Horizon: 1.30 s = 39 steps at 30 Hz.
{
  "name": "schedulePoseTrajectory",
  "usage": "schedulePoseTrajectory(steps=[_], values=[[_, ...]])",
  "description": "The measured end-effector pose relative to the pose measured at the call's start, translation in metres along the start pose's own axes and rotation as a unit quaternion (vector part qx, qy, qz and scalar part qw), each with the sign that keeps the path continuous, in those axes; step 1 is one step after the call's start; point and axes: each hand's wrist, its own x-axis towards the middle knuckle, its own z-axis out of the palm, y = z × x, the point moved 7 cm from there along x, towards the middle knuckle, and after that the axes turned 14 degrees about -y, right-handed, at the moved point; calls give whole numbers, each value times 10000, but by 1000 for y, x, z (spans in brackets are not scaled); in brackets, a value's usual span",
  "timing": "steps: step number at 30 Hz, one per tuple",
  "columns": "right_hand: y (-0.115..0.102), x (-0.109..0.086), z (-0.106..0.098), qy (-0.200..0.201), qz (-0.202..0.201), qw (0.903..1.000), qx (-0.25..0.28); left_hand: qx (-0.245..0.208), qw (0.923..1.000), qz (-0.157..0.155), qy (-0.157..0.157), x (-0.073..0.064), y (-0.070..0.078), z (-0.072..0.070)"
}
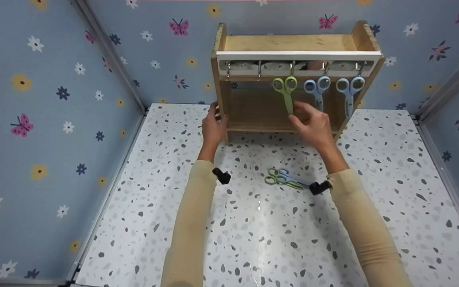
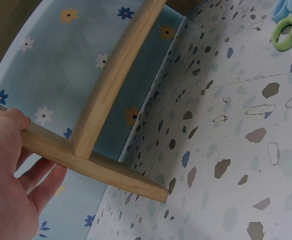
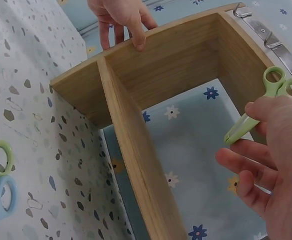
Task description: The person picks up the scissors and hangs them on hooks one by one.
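Green scissors (image 1: 287, 97) upper right of centre, I observe the right hand (image 1: 315, 124) pinching them, left hand (image 1: 214, 126) near mid-frame gripping the wooden rack (image 1: 273, 43) side.

Long beige sleeves (image 1: 189, 223) (the right one creased), a small black camera (image 1: 223, 176) at each cuff (image 1: 203, 168)

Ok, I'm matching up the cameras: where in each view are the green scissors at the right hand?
Head: the green scissors are below the middle hook, upper picture, right of centre.
Left wrist: not in it; the green-handled pair at top right is another.
Right wrist: near the right edge, at the right hand.
Shared landmark: the wooden rack.
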Motion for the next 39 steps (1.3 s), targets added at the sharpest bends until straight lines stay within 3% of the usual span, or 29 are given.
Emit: schedulePoseTrajectory(steps=[22, 32, 39], values=[[18, -12, 12, -228, 332, 9991, -152, 0, 10000, -56, 60, 0, -4, -1], [24, -15, 15, -313, 304, 9976, -542, 5, 9998, -177, 18, -1, -3, 0], [29, -18, 19, -492, 468, 9952, -702, 6, 9999, -91, 55, -2, -1, 0]])
